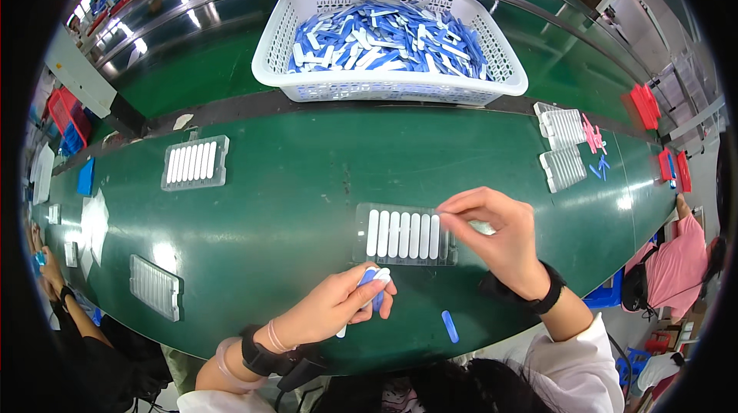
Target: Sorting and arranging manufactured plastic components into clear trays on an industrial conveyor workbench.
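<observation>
My left hand [346,301] is closed around a small bunch of blue and white flat strips [375,281] near the table's front. Just beyond it lies a clear plastic tray [361,244] with several white strips [405,234] side by side in its slots. My right hand [496,232] reaches over the tray's right side. Its thumb and forefinger are pinched at the upper end of the rightmost white strip [434,238]. A single blue strip [450,326] lies on the table, right of my left hand.
A white perforated basket [273,74] heaped with blue and white strips stands at the back. Another filled tray [195,163] and an unfilled-looking tray [154,288] lie left. Clear trays [563,168] and small pink pieces [592,134] lie right. A co-worker's hand [52,271] shows far left.
</observation>
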Demonstrator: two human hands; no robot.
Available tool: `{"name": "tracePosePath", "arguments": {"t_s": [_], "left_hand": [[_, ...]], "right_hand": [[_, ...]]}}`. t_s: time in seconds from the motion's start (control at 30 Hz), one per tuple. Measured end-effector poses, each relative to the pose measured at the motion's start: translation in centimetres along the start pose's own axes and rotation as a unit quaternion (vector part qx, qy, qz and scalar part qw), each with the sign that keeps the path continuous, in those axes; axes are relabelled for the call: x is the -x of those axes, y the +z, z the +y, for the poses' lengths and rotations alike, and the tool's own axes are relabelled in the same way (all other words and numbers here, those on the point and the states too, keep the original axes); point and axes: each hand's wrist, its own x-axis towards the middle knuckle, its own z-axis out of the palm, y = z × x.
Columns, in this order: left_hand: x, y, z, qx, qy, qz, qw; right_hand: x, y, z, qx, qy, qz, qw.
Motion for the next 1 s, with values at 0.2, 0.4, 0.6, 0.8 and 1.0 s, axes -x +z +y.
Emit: {"name": "tracePosePath", "arguments": {"t_s": [0.2, 0.4, 0.6, 0.8, 1.0], "left_hand": [[-0.2, 0.2, 0.3, 0.016, -0.003, -0.001, 1.000], [0.1, 0.3, 1.0, 0.056, -0.022, -0.027, 0.998], [0.1, 0.1, 0.9, 0.079, -0.026, -0.051, 0.995], [0.3, 0.1, 1.3, 0.075, -0.026, -0.058, 0.995], [0.3, 0.1, 1.2, 0.063, -0.025, -0.061, 0.996]], "right_hand": [[3.6, -1.1, 1.2, 0.368, -0.230, -0.125, 0.892], [4.0, -1.7, -0.3, 0.396, -0.121, -0.126, 0.902], [4.6, -1.6, 1.0, 0.445, -0.240, -0.172, 0.845], [3.9, -1.8, 0.7, 0.405, -0.155, -0.164, 0.886], [3.1, -3.0, 1.5, 0.402, -0.171, -0.159, 0.885]]}}
